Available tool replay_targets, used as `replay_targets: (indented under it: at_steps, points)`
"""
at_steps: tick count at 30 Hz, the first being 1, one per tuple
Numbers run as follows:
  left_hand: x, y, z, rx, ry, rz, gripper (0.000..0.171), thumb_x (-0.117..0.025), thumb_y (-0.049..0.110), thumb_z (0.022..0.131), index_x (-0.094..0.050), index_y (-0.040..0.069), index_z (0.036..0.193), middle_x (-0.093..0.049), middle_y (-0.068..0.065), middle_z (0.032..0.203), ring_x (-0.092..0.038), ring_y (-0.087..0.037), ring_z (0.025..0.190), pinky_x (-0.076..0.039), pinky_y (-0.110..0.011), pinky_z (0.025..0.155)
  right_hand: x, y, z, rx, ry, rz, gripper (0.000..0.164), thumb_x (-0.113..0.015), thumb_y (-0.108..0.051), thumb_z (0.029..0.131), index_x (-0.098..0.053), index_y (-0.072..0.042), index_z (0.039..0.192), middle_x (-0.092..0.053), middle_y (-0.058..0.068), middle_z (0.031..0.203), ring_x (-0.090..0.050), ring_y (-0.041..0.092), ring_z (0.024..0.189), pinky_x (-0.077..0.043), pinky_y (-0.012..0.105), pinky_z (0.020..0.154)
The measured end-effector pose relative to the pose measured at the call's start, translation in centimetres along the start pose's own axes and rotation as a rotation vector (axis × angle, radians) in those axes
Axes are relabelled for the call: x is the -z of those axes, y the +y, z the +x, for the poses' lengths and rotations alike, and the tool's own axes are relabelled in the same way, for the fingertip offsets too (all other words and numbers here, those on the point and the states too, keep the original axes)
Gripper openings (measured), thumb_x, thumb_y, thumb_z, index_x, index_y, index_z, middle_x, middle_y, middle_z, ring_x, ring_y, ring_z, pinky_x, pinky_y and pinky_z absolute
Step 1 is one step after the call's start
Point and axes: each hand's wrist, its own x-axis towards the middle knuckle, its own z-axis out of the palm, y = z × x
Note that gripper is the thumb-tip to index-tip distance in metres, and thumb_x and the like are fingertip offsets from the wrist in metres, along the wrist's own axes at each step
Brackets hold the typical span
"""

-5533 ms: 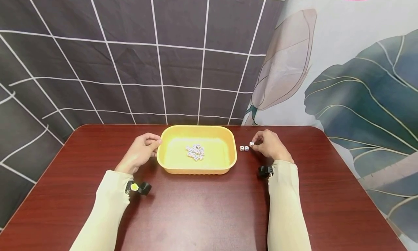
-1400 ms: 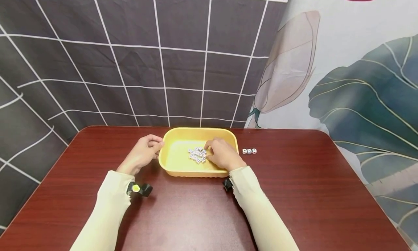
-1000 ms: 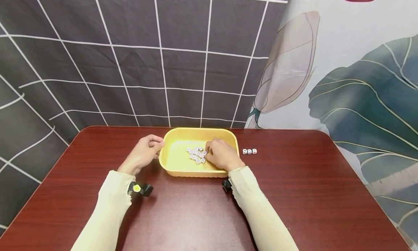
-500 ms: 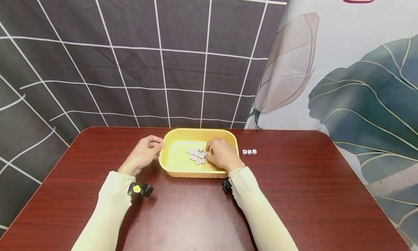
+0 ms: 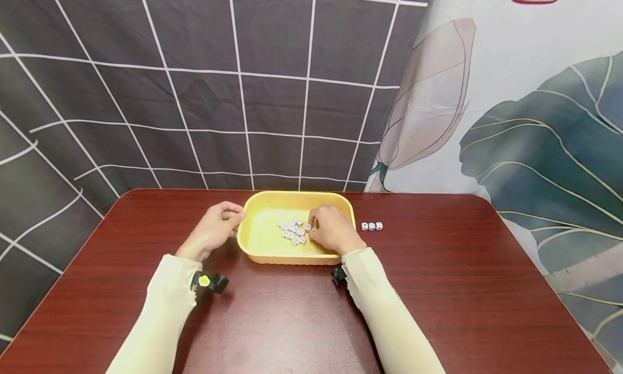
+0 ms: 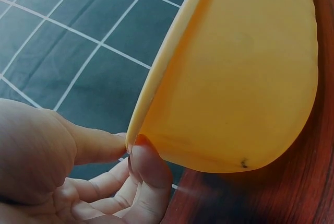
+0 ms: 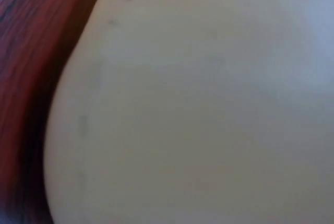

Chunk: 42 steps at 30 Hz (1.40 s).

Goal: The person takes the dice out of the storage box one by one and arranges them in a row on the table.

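Observation:
A yellow plastic tray [image 5: 272, 259] rests on the table. My left hand [image 5: 212, 229] pinches its left rim; the left wrist view shows thumb and forefinger [image 6: 151, 166] on either side of the edge. Over the tray's right wall reaches my right hand [image 5: 333, 229], with a white die [image 5: 308, 227] pinched between thumb and forefinger at the right side of the pile. Several other white dice [image 5: 292, 231] lie heaped on the tray floor. To the right of the tray, a row of three dice [image 5: 372, 226] lies on the table. The right hand does not show in its wrist view.
The dark red wooden table [image 5: 302, 320] runs back to a grey gridded curtain [image 5: 272, 104]. A pale curtain with a leaf pattern [image 5: 535, 141] hangs at the right. The tray's blurred outer wall [image 7: 182, 109] fills most of the right wrist view.
The right hand placed a third die in the row on the table, then moved left into the tray. One die has shifted slightly right from the pile with its fingers. The left hand stays at the rim.

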Motion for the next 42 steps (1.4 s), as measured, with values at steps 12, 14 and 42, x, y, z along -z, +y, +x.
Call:
replay_targets:
  at_steps: [12,14,42]
  points:
    - [0.0,-0.1,0.0,0.009,-0.006,-0.008,0.031,-0.055,0.011,0.104,-0.051,-0.009,0.128,-0.067,-0.019,0.104,-0.062,-0.011,0.073,-0.058,-0.023,0.07,1.0,0.4,-0.1,0.06,0.023,0.032,0.007,-0.076,-0.012,0.082,-0.071,-0.011,0.087,-0.061,0.003,0.081,-0.055,0.018,0.079,-0.046,0.03,0.071]
    - [0.0,-0.1,0.0,0.01,-0.007,-0.008,0.032,-0.055,0.011,0.104,-0.052,-0.009,0.128,-0.067,-0.019,0.104,-0.062,-0.012,0.073,-0.058,-0.023,0.07,1.2,0.6,-0.1,0.069,0.025,0.036,0.008,-0.076,-0.013,0.082,-0.071,-0.012,0.088,-0.06,0.003,0.08,-0.054,0.018,0.079,-0.045,0.029,0.071]
    - [0.0,0.0,0.0,0.008,0.0,0.009,0.032,-0.055,0.012,0.105,-0.052,-0.008,0.129,-0.066,-0.019,0.108,-0.06,-0.012,0.076,-0.055,-0.02,0.07,5.4,3.0,-1.4,0.13,0.079,0.155,0.007,-0.076,-0.012,0.082,-0.074,-0.013,0.089,-0.059,0.005,0.083,-0.053,0.018,0.081,-0.044,0.029,0.073]
